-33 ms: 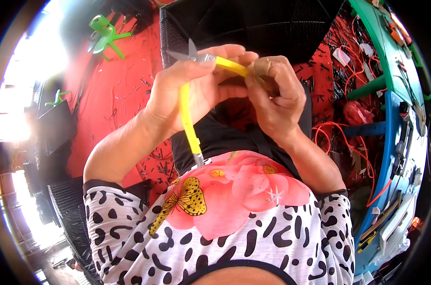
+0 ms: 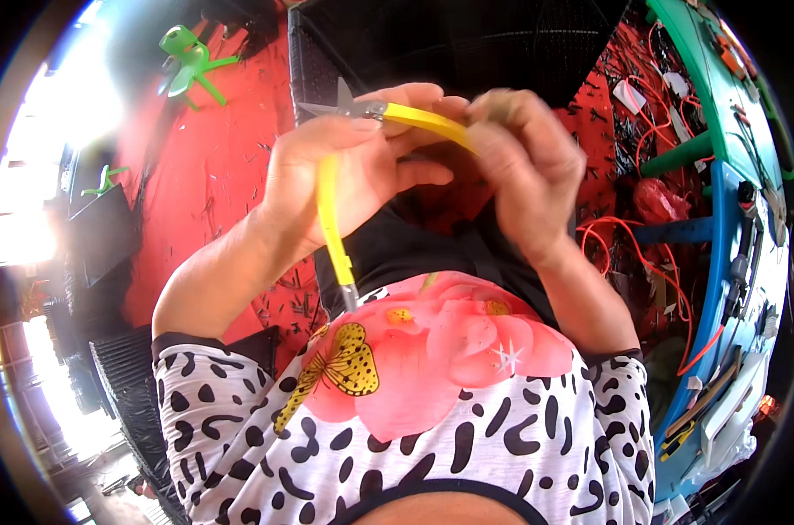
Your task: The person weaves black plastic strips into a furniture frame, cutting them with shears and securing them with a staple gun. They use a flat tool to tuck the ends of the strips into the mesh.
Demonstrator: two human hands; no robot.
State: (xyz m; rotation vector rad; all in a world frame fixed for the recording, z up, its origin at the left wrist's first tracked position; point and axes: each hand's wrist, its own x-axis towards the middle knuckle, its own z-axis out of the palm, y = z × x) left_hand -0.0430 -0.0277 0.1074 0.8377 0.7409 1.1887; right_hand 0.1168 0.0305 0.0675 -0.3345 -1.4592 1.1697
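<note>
Both hands are raised in front of my chest. My left hand (image 2: 327,175) is wrapped around a pair of yellow-handled cutters (image 2: 331,223). Their small metal jaws (image 2: 340,103) point up and to the left. One handle hangs down past my wrist, and the other runs right to my right hand (image 2: 524,166). That hand's fingers are curled shut around the end of this upper handle. Whether something small is pinched there too is hidden by the fingers. Below the hands is my spotted shirt with a pink flower and a yellow butterfly.
A black mesh crate (image 2: 467,44) stands behind the hands on a red floor (image 2: 204,175) littered with wire scraps. A green toy frog (image 2: 187,57) lies at upper left. At right is a blue-green bench edge (image 2: 721,184) with tools and orange wires (image 2: 625,232). A dark basket (image 2: 126,385) sits at lower left.
</note>
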